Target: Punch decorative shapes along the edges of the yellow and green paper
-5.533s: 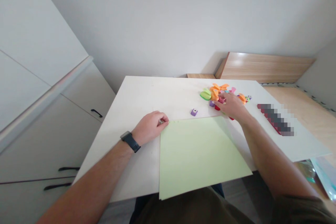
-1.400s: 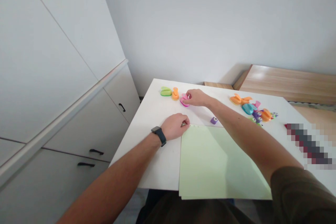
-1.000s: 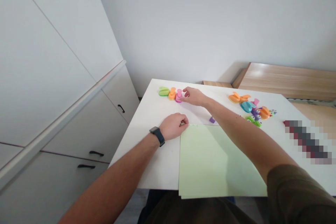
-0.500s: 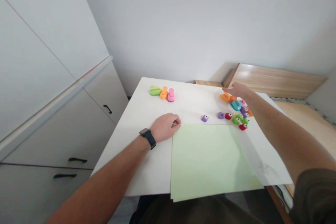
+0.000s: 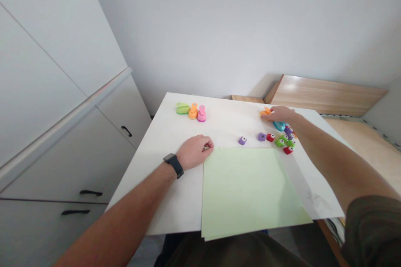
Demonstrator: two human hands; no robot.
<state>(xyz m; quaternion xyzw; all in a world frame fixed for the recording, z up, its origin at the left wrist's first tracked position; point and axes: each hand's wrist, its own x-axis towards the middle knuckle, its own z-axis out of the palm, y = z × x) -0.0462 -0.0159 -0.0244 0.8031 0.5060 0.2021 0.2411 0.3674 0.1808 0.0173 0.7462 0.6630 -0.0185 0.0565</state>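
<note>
From the head view, the curled left hand (image 5: 194, 152) pinches a small item (image 5: 205, 148), too hidden to name, at the far left corner of the pale green paper sheet (image 5: 247, 192), while the right hand (image 5: 280, 114), fingers extended and together, lies over an orange craft punch (image 5: 265, 112) beyond the sheet.

The left hand (image 5: 194, 152) rests at the top left corner of a few pale green paper sheets (image 5: 247, 190), which lie flat, spreading down and right from that grip. The right hand (image 5: 280, 113) sits on an orange paper punch (image 5: 265, 112), its end showing past the fingers, with a teal paper punch (image 5: 278, 125) just below the hand and small red, green and purple cube punches (image 5: 280, 142) close by
</note>
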